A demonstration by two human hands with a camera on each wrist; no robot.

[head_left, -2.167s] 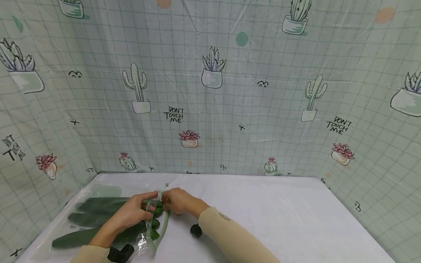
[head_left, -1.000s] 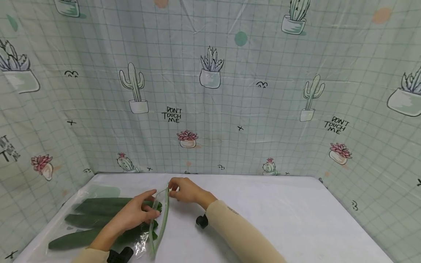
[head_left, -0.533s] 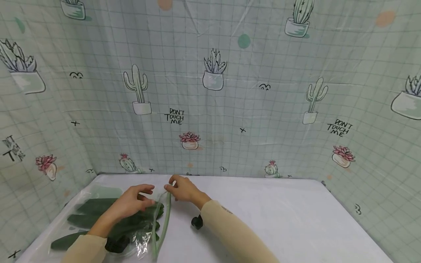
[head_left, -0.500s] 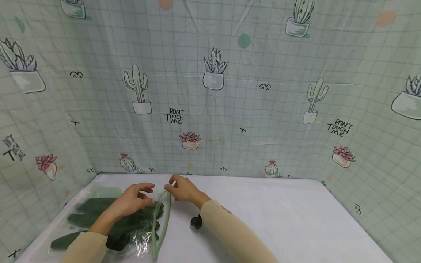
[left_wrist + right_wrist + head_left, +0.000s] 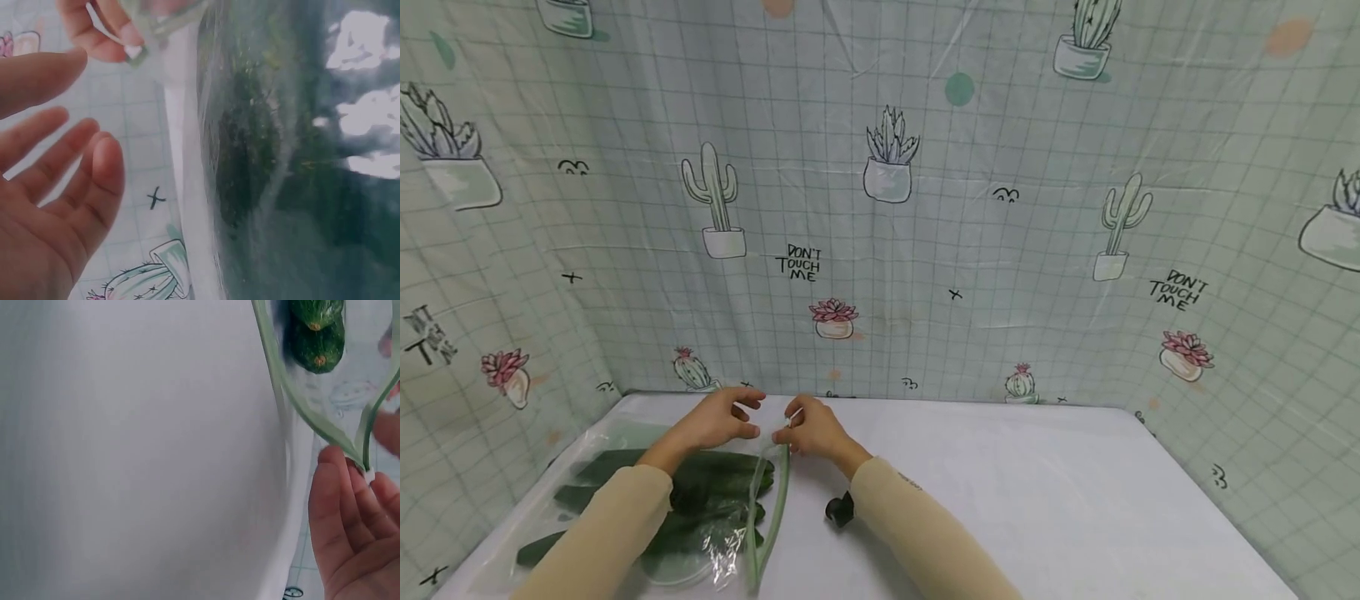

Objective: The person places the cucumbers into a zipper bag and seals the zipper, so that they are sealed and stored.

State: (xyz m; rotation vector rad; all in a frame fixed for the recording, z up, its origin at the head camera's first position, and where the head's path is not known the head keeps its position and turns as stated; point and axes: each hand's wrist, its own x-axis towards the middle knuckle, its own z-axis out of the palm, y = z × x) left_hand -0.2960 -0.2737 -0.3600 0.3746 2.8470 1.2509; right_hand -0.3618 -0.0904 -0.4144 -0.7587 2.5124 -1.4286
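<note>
A clear slider zip bag (image 5: 726,557) lies flat on the left of the table, with several dark green cucumbers (image 5: 730,463) inside. Its green-edged mouth (image 5: 310,420) gapes toward the right; two blunt cucumber ends (image 5: 319,360) show through it. At the far corner of that mouth my right hand (image 5: 817,432) pinches the bag beside a small white slider (image 5: 369,475). My left hand (image 5: 718,419) hovers over the bag's far side, close to the right hand. Its fingers are loosely bent and hold nothing, as the left wrist view (image 5: 53,206) also shows.
A white cloth covers the table (image 5: 1000,500). Behind it and at both sides hangs a curtain (image 5: 917,333) printed with cacti. A black wrist camera (image 5: 840,510) sits under the right wrist.
My left hand has let go of the bag's mouth and moved up toward the far corner. The right hand has shifted to that corner and stays there. The cucumbers have not moved.
</note>
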